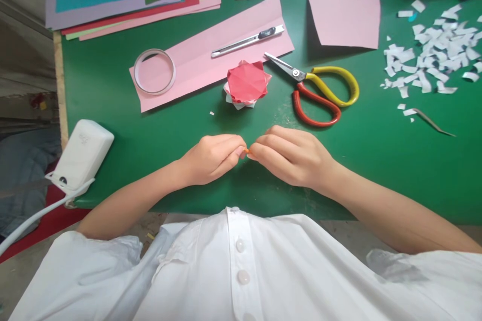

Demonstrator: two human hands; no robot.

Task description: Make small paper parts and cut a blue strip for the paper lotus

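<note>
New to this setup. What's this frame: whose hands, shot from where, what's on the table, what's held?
No machine here: a person works bare-handed. A head-worn camera looks forward and down, so their white shirt fills the bottom. The left hand and right hand pinch a small orange piece, mostly hidden by fingers. Beyond them on the green tabletop sit a red-topped folded-paper piece, scissors, and a pink strip with a cutter lying on it. White paper scraps lie at the right.

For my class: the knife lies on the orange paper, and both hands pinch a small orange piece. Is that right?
Not quite: the head view shows the knife on the pink strip. The left hand and right hand do pinch a small orange piece.
</note>
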